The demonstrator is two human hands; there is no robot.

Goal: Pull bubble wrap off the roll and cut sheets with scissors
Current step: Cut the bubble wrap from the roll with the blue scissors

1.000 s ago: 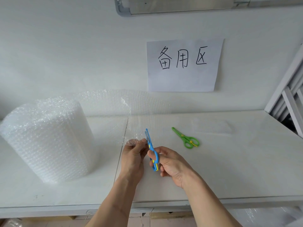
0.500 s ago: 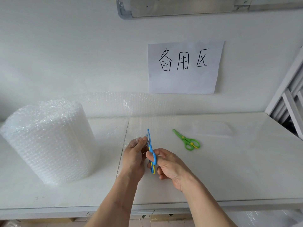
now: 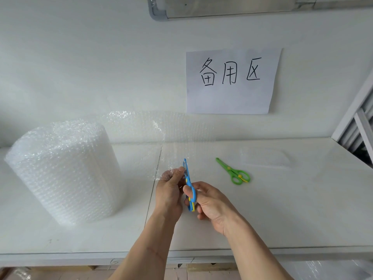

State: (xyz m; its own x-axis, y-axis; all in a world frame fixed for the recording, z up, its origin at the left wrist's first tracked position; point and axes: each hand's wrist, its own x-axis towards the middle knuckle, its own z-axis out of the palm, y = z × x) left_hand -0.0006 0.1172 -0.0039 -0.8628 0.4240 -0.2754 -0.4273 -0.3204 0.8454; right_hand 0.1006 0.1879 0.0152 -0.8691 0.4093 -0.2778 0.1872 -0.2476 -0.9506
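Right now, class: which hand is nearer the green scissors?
Right. The right hand, gripping the blue scissors, lies below-left of the green scissors; the left hand sits farther left.

Table (image 3: 282, 215): white, flat top, set against the wall, with a thin seam running front to back near the middle.
Left side: a big bubble wrap roll (image 3: 64, 170) standing on end (its loose sheet trails right along the back).
Right of middle: green scissors (image 3: 234, 171) lying flat, blades closed.
Far right: a clear cut sheet (image 3: 264, 158), faint.
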